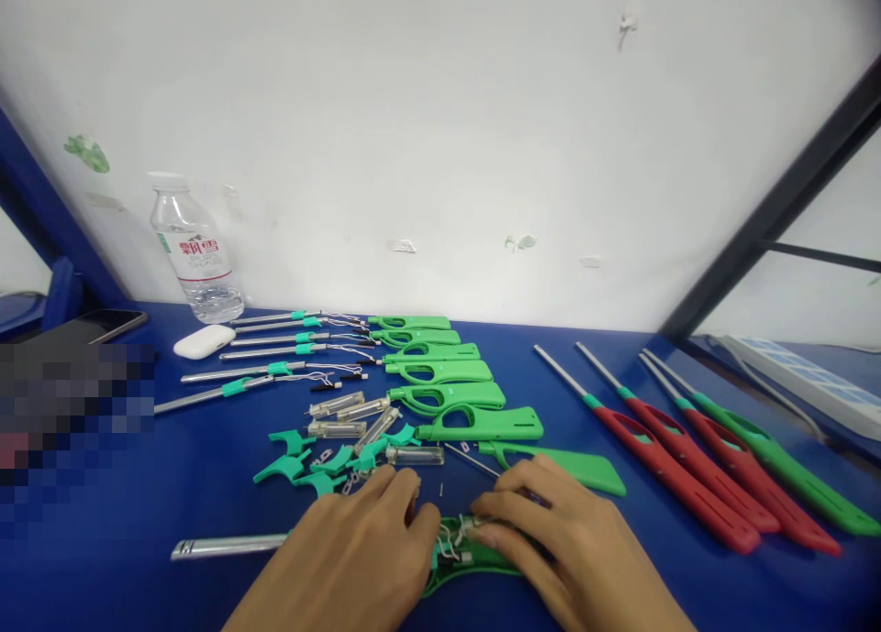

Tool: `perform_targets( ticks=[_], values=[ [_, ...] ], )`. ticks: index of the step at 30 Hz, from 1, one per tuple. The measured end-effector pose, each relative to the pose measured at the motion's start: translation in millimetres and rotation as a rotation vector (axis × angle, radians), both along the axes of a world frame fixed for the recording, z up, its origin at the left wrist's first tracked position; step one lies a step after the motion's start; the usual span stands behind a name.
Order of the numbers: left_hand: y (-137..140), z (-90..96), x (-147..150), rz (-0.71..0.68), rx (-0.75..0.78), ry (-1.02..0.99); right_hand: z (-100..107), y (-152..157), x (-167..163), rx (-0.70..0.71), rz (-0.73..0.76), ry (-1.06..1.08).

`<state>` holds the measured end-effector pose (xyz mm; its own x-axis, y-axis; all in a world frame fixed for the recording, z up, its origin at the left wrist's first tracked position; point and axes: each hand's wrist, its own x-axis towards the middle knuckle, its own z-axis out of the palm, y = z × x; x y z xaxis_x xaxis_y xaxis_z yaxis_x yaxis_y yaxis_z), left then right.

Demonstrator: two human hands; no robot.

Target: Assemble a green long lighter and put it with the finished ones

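**We are working over an open green casing (487, 559) at bottom centre**

At the far left of the frame, we are seeing a dark phone-like slab (103, 325) lying on the blue counter (138, 494), partly pixelated. A clear bottle (199, 256) is standing upright at upper left, and a white rounded case (205, 340) is resting just below it. Metal tubes (227, 372) with teal collars (279, 369) are lying in a row at centre left, and another metal tube (227, 548) is running behind our left hand (364, 540) at lower left.

Near the middle, teal pieces (282, 467) and clear cartridges (417, 455) are lying scattered. Our left hand is bending over the near end of the casing with its grip narrow; we are not managing to tell what it is pinching. White wires (447, 549) are showing inside the casing, between the hands. Our right hand (557, 531) is reaching its thumb and fingertips into the casing, its grip also narrow, its exact hold being hidden from us.

Beyond it, green casing halves (451, 393) are lying in a column. At right, three red lighters (688, 490) and a green lighter (791, 458) are slanting side by side, with a pale power strip (819, 380) lying at the far right.
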<state>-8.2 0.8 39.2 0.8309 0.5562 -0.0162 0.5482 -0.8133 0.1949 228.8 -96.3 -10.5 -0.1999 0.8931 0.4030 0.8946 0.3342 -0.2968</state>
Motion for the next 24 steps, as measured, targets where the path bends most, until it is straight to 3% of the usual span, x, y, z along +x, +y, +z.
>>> perform_targets(
  ticks=[7, 12, 24],
  values=[
    [-2.9, -5.4, -2.4, 0.011, 0.009, 0.016, 1.7, -0.9, -3.2, 0.036, 0.005, -0.053],
    [-3.8, -14.7, -10.8, -0.074, 0.143, 0.134, 5.0, -3.2, -2.7, -0.005, 0.027, -0.051],
    [-7.4, -10.8, -9.9, -0.128, 0.218, 0.172, 12.0, -3.1, -4.6, -0.089, 0.042, -0.108]
  ],
)
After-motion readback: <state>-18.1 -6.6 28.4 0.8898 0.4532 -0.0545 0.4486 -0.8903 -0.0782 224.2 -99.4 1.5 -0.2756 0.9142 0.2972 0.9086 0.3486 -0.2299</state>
